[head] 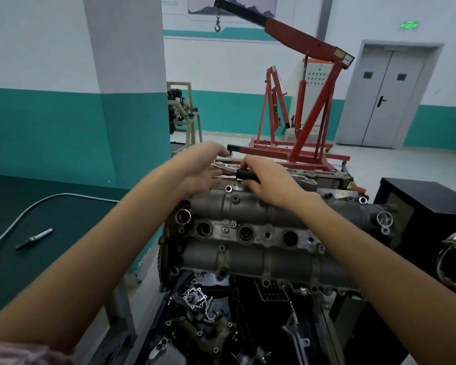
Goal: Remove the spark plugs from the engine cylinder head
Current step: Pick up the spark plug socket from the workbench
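The right hand (267, 181) is gripping a black-handled tool (244, 175) beyond the head (248, 233); the left hand (199, 169) is steadying its tip, grip unclear. Plug wells (246, 233) are waiting: probably tool preparation, then seating it squarely into one.

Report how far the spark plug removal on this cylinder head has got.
Done: cannot tell; the three round plug wells look dark, contents unclear. In hand: the right hand grips a black-handled tool beyond the grey metal cylinder head, left hand beside it. Left: apparently working the wells.
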A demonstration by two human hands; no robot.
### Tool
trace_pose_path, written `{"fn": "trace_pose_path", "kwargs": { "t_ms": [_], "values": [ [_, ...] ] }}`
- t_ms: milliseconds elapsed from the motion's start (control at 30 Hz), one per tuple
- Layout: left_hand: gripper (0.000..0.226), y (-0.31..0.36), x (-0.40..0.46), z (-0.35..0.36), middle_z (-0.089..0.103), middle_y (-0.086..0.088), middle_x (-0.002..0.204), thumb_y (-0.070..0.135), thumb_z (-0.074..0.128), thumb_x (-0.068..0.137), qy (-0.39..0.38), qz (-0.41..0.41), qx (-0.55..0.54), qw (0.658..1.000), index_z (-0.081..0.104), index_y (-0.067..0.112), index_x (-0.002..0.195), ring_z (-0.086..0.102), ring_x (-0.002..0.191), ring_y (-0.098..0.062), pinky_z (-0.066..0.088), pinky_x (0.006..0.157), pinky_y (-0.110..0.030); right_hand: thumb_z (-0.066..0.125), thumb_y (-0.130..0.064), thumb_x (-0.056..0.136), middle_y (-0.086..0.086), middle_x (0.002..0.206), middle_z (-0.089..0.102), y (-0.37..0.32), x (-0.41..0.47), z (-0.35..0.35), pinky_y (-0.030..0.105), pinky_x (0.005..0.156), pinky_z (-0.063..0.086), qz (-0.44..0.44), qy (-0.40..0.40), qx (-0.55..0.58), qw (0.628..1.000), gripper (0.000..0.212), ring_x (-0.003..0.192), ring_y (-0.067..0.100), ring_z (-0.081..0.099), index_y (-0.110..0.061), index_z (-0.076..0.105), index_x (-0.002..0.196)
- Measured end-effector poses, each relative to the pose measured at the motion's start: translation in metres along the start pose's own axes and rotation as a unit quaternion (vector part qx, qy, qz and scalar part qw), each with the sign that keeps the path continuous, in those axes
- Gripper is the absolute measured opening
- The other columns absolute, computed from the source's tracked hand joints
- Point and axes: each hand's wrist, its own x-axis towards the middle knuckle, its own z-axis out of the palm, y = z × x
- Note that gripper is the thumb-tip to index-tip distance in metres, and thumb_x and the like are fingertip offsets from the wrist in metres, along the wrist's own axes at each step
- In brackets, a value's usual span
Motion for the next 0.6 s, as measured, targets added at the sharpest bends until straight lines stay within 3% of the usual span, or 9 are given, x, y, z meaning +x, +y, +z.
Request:
{"fn": "trace_pose_path", "kwargs": {
  "t_ms": [33, 67, 133, 167, 200, 267, 333, 433, 600],
  "values": [
    [0.026, 0.006, -0.001, -0.003, 0.05, -0.007, 0.101, 0.015, 0.05, 0.09, 0.02, 0.055, 0.091, 0.994, 0.052, 0.006, 0.114, 0.049, 0.085, -0.018, 0.042, 0.062, -0.028, 0.059, -0.018, 0.087, 0.01, 0.11, 0.058, 0.001, 0.0, -0.001, 0.045, 0.087, 0.044, 0.005, -0.008, 0.012, 1.0, 0.026, 0.1, 0.028, 0.052, -0.011, 0.051, 0.111],
    [0.026, 0.009, 0.002, -0.006, 0.053, -0.007, 0.1, 0.018, 0.05, 0.089, 0.055, 0.13, 0.217, 0.966, 0.055, 0.007, 0.112, 0.05, 0.084, -0.019, 0.043, 0.064, -0.031, 0.06, -0.018, 0.087, 0.011, 0.11, 0.057, 0.003, 0.0, -0.001, 0.045, 0.088, 0.044, 0.005, -0.017, 0.015, 1.0, 0.027, 0.102, 0.028, 0.051, -0.01, 0.051, 0.111],
    [0.02, 0.006, 0.006, -0.01, 0.059, -0.01, 0.097, 0.019, 0.048, 0.09, 0.131, 0.264, 0.476, 0.829, 0.057, 0.006, 0.102, 0.054, 0.087, -0.024, 0.047, 0.073, -0.037, 0.06, -0.021, 0.087, 0.012, 0.112, 0.053, 0.004, 0.0, -0.002, 0.042, 0.091, 0.042, -0.009, -0.04, -0.023, 0.999, 0.029, 0.106, 0.028, 0.047, -0.009, 0.052, 0.113],
    [0.021, 0.0, 0.01, -0.011, 0.06, -0.011, 0.102, 0.02, 0.048, 0.091, 0.129, 0.281, 0.557, 0.771, 0.057, 0.007, 0.106, 0.055, 0.094, -0.027, 0.047, 0.08, -0.04, 0.06, -0.022, 0.087, 0.012, 0.113, 0.051, 0.004, -0.001, -0.002, 0.04, 0.093, 0.04, -0.019, -0.054, -0.053, 0.997, 0.032, 0.108, 0.027, 0.045, -0.009, 0.052, 0.115],
    [0.027, -0.01, 0.017, -0.013, 0.059, -0.012, 0.112, 0.022, 0.049, 0.092, 0.096, 0.272, 0.608, 0.74, 0.055, 0.009, 0.115, 0.054, 0.103, -0.028, 0.045, 0.088, -0.041, 0.06, -0.023, 0.087, 0.012, 0.115, 0.049, 0.005, 0.0, -0.002, 0.039, 0.094, 0.039, -0.025, -0.065, -0.072, 0.995, 0.033, 0.11, 0.027, 0.043, -0.011, 0.051, 0.117],
    [0.034, -0.033, 0.027, -0.016, 0.055, -0.01, 0.122, 0.023, 0.048, 0.094, 0.034, 0.246, 0.644, 0.724, 0.053, 0.016, 0.127, 0.05, 0.113, -0.026, 0.043, 0.093, -0.038, 0.057, -0.027, 0.088, 0.011, 0.118, 0.047, 0.004, 0.002, -0.005, 0.039, 0.097, 0.035, -0.016, -0.079, -0.05, 0.996, 0.034, 0.113, 0.026, 0.04, -0.014, 0.051, 0.119],
    [0.032, -0.051, 0.032, -0.018, 0.055, -0.007, 0.116, 0.024, 0.046, 0.096, 0.068, 0.288, 0.641, 0.708, 0.057, 0.022, 0.126, 0.052, 0.109, -0.024, 0.043, 0.084, -0.034, 0.051, -0.029, 0.092, 0.011, 0.119, 0.048, 0.005, 0.009, -0.011, 0.04, 0.099, 0.035, 0.016, -0.079, 0.013, 0.997, 0.031, 0.114, 0.025, 0.041, -0.013, 0.053, 0.118],
    [0.031, -0.064, 0.036, -0.021, 0.058, -0.004, 0.108, 0.028, 0.046, 0.097, 0.135, 0.345, 0.628, 0.684, 0.06, 0.026, 0.124, 0.053, 0.102, -0.023, 0.04, 0.076, -0.031, 0.042, -0.021, 0.096, 0.014, 0.113, 0.058, 0.01, 0.024, -0.016, 0.04, 0.092, 0.043, 0.061, -0.107, -0.005, 0.992, 0.031, 0.103, 0.027, 0.054, 0.001, 0.059, 0.109],
    [0.031, -0.067, 0.042, -0.023, 0.058, -0.001, 0.11, 0.033, 0.045, 0.097, 0.144, 0.389, 0.657, 0.629, 0.06, 0.028, 0.123, 0.053, 0.105, -0.021, 0.033, 0.074, -0.029, 0.058, -0.039, 0.087, 0.01, 0.101, 0.06, 0.015, 0.05, -0.016, 0.036, 0.087, 0.047, 0.116, -0.203, -0.064, 0.97, 0.044, 0.098, 0.027, 0.056, 0.001, 0.059, 0.104]
  ]
}}
